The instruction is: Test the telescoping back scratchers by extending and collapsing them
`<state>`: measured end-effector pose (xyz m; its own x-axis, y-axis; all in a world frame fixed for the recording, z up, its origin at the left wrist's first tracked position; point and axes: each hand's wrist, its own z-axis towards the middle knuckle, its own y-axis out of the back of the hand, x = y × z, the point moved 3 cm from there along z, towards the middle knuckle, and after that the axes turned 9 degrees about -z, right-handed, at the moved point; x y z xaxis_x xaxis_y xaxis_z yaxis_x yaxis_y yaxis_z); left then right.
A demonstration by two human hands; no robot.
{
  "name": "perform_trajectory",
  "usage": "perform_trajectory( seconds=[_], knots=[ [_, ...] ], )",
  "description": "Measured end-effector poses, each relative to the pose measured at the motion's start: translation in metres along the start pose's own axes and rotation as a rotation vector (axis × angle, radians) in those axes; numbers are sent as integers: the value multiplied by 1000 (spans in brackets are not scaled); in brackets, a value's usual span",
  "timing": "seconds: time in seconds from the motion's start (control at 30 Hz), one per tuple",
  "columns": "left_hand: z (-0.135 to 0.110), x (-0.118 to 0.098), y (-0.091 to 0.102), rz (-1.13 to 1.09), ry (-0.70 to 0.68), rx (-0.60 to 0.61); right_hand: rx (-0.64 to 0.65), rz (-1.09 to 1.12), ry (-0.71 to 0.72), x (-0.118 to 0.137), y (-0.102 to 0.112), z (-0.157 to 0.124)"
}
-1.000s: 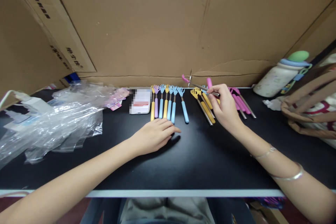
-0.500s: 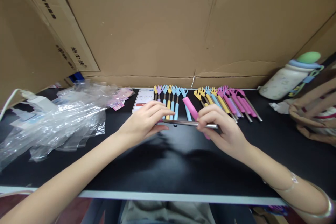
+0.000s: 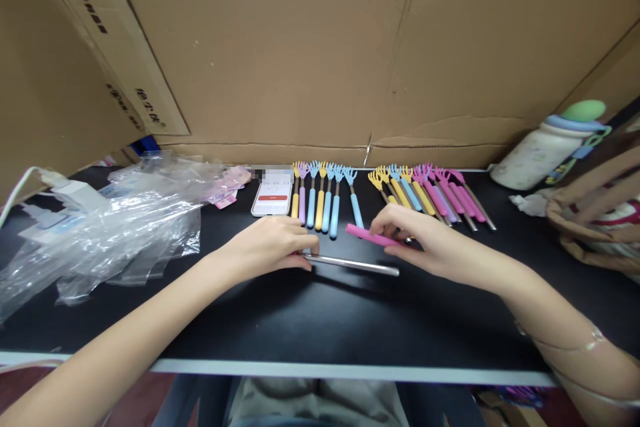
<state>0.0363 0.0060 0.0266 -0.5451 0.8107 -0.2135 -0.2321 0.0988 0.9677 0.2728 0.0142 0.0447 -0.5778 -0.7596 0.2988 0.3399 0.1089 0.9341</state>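
My left hand (image 3: 273, 245) pinches the left end of a thin metal rod (image 3: 357, 265) low over the black table. The rod points right, its far end free, and whatever sits at its gripped end is hidden by my fingers. A pink handle sleeve (image 3: 364, 235) is between the fingers of my right hand (image 3: 417, 237), with its left end sticking out. Just beyond my hands lies a row of back scratchers (image 3: 327, 203) with blue, yellow and purple grips. Behind my right hand is a second group of back scratchers (image 3: 440, 197), several of them pink.
A phone (image 3: 271, 197) showing a timer lies left of the scratchers. Clear plastic bags (image 3: 135, 220) are heaped at the left, beside a white charger (image 3: 75, 197). At the right are a tilted bottle (image 3: 543, 153) and a brown bag (image 3: 575, 227). Cardboard (image 3: 300, 47) walls the back.
My right hand has let go of the rod and moved slightly right with the pink sleeve, which is now tilted flatter. My left hand has come lower and nearer with the rod.
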Motion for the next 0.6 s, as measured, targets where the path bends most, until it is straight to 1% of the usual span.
perform_trajectory(
  seconds=[0.1,0.2,0.3,0.43,0.6],
  knots=[
    [1,1,-5,55,25,81,130,-72,-20,-5,-8,-1],
    [2,4,-7,57,60,88,185,-137,-35,-5,-16,-1],
    [2,6,-8,52,58,57,191,-209,-55,-4,-20,-1],
    [0,7,-8,32,46,20,157,-315,-53,-5,-20,1],
    [0,6,-9,21,70,33,169,-424,-28,-8,-19,6]
  ],
)
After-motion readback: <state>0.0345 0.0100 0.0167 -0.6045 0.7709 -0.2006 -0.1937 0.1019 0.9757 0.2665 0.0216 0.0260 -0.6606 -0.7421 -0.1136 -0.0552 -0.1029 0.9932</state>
